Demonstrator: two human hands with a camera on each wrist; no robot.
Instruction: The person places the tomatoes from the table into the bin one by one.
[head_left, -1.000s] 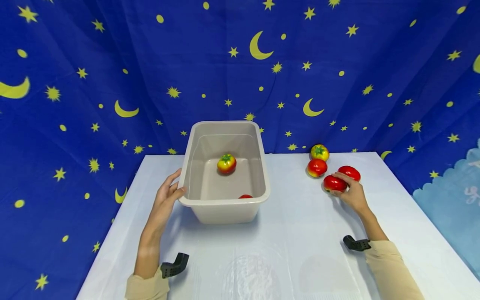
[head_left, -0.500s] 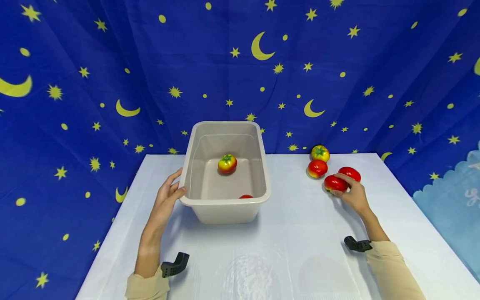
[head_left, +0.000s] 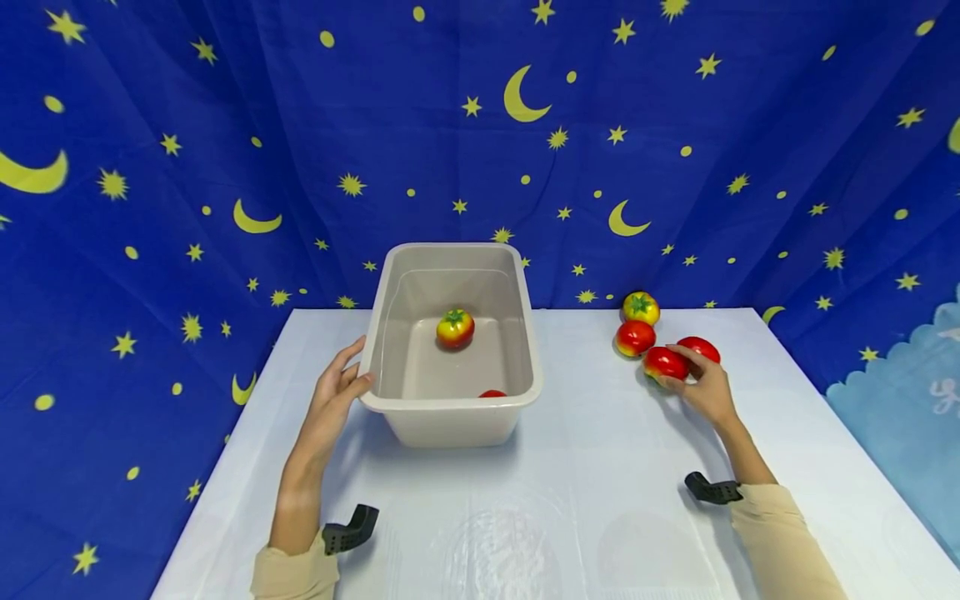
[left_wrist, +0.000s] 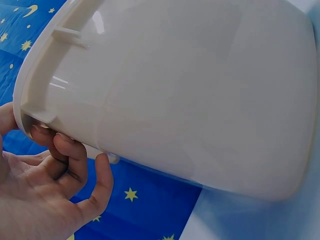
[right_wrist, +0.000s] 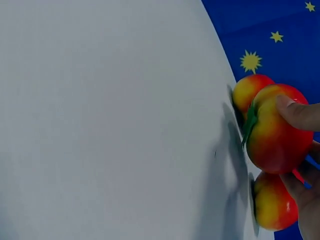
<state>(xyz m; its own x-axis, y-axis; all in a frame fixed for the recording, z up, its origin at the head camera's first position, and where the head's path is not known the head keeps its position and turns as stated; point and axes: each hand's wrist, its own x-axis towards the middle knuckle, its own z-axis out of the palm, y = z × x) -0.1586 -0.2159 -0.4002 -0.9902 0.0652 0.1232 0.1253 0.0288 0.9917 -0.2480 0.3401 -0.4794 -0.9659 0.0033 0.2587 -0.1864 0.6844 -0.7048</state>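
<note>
A beige plastic bin point(head_left: 450, 427) stands at the middle of the table. My left hand point(head_left: 333, 393) grips its near left rim, the thumb over the edge; in the left wrist view the fingers point(left_wrist: 75, 159) curl beneath the rim. On the right, my right hand point(head_left: 708, 393) holds a glossy red-and-yellow tomato point(head_left: 663, 365) between thumb and fingers. The right wrist view shows this tomato point(right_wrist: 277, 135) with its green leafy top turned sideways. One tomato point(head_left: 455, 330) lies inside the bin, and another red one point(head_left: 492, 393) is mostly hidden by the front rim.
Beyond my right hand, a red tomato point(head_left: 635, 338) and a yellower one point(head_left: 640, 308) sit near the table's back edge. A further red tomato point(head_left: 699, 347) lies partly behind the hand. A blue star-patterned curtain point(head_left: 450, 150) hangs behind the white table point(head_left: 585, 467).
The right hand has shifted the tomato slightly to the left and away from the red tomato behind it. My left hand and the bin have stayed in place.
</note>
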